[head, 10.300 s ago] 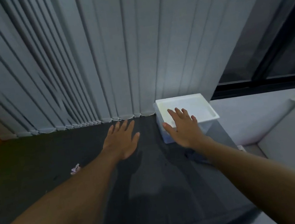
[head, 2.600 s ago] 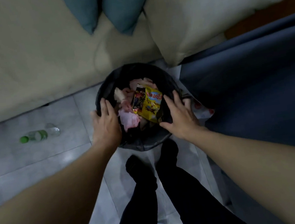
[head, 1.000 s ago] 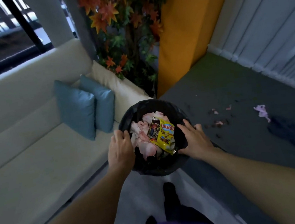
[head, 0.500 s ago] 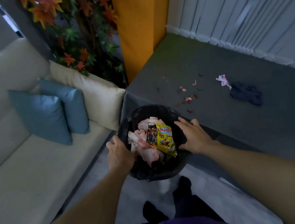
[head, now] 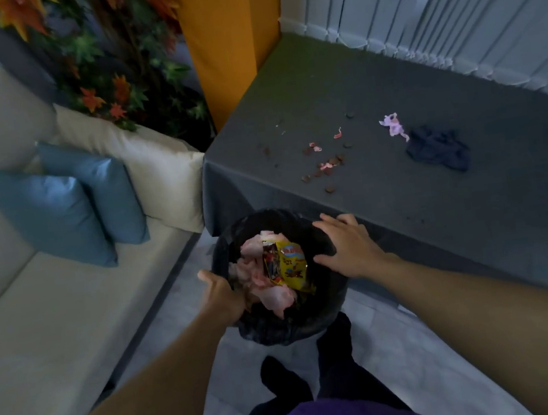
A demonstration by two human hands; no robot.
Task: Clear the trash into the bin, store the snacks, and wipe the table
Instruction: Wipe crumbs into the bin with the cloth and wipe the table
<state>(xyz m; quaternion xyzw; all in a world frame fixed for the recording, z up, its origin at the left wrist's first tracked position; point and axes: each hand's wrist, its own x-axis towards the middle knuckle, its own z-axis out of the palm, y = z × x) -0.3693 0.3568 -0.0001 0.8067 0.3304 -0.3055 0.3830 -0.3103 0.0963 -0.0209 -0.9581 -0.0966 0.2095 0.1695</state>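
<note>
Head view. The bin (head: 280, 323), lined with a black bag, sits just in front of the near left corner of the table (head: 436, 194), close against the table's front edge. A strip of pale floor (head: 165, 341) separates the bin from the sofa (head: 38, 322) on the left; the person's dark-trousered legs (head: 332, 358) stand directly behind the bin. Open floor remains to the right, along the table's front edge.

The left hand (head: 223, 294) grips the bin's left rim, fingers curled over the bag edge. The right hand (head: 348, 244) lies on the right rim with fingers spread and flat, not clenched.

The bin is filled near the rim with crumpled pink paper (head: 269, 294) and a yellow snack wrapper (head: 292, 267) standing on edge.

On the table's grey cover, brown crumbs (head: 328, 169) and small pink scraps are scattered near the left end. A pink paper scrap (head: 393, 125) lies further right, just beside a crumpled dark cloth (head: 438, 151). Vertical blinds (head: 448, 6) border the table's far edge.
</note>
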